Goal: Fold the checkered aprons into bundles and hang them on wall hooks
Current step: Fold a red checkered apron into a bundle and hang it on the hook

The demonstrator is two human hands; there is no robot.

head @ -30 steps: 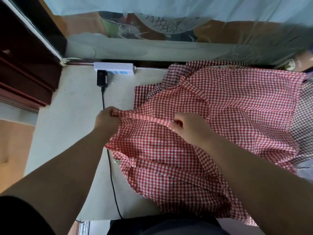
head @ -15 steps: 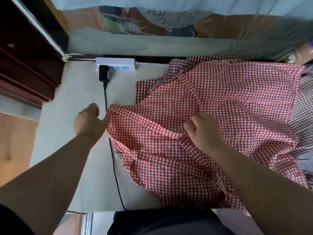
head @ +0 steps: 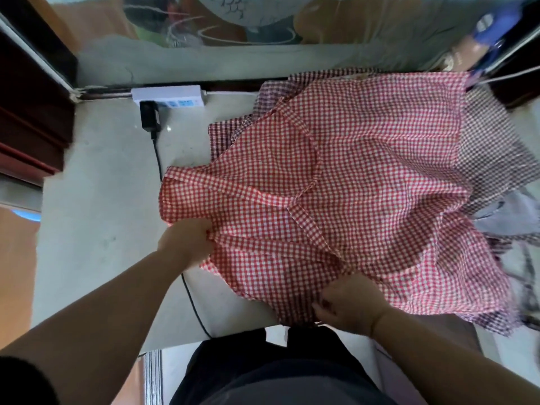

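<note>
A red-and-white checkered apron [head: 365, 171] lies spread and wrinkled over the pale table [head: 96, 223]. My left hand [head: 187, 238] pinches the apron's left edge near the table's middle. My right hand [head: 347, 305] grips the apron's near edge at the table's front. Under the red apron lies a dark maroon checkered apron [head: 491, 153], showing at the back and on the right. No wall hooks are in view.
A white power strip [head: 168, 96] sits at the table's back with a black adapter [head: 149, 116] plugged in; its black cable [head: 159, 162] runs toward the front edge under the apron. A dark wooden frame [head: 26, 112] stands at left. Grey cloth [head: 508, 214] lies at right.
My left hand went from the apron's upper left corner down to its left edge. My right hand moved from the apron's middle back to its near edge at the table front.
</note>
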